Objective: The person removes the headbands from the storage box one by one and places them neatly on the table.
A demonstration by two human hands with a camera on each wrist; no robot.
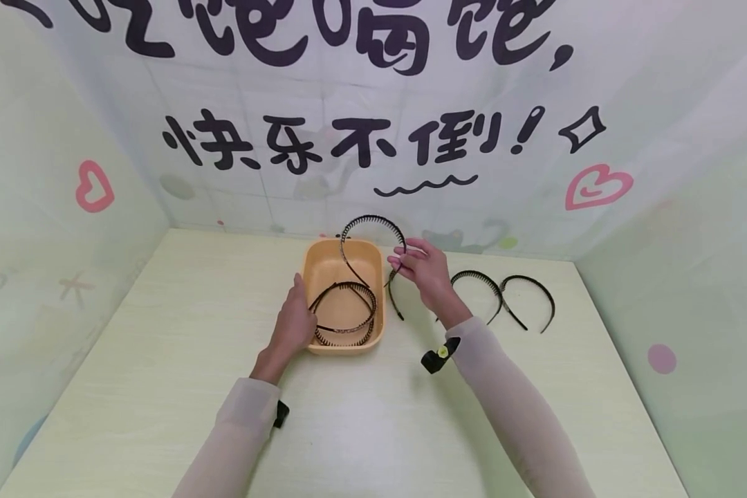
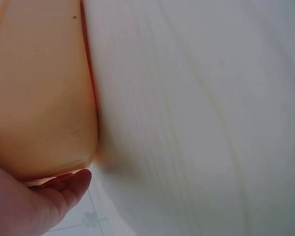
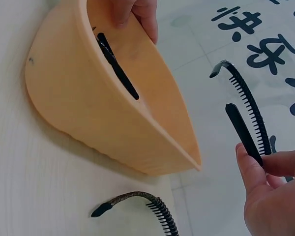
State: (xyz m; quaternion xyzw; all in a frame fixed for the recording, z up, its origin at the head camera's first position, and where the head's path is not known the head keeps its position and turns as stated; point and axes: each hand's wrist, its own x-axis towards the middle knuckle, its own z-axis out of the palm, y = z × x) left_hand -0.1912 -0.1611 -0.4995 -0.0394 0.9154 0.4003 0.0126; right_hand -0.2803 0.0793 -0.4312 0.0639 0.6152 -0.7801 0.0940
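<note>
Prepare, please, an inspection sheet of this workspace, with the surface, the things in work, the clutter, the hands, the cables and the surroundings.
Surface: pale table with faint wood-like grain.
Job's things: orange bin on the table, with black headbands inside; one raised headband; more headbands on the table, right of the bin.
Clutter: nothing seen.
Left hand: grips the bin's left side.
Right hand: pinches the raised headband.
Cables: nothing seen.
Surroundings: pale walls around the table's back and sides; large dark writing on the back one.
</note>
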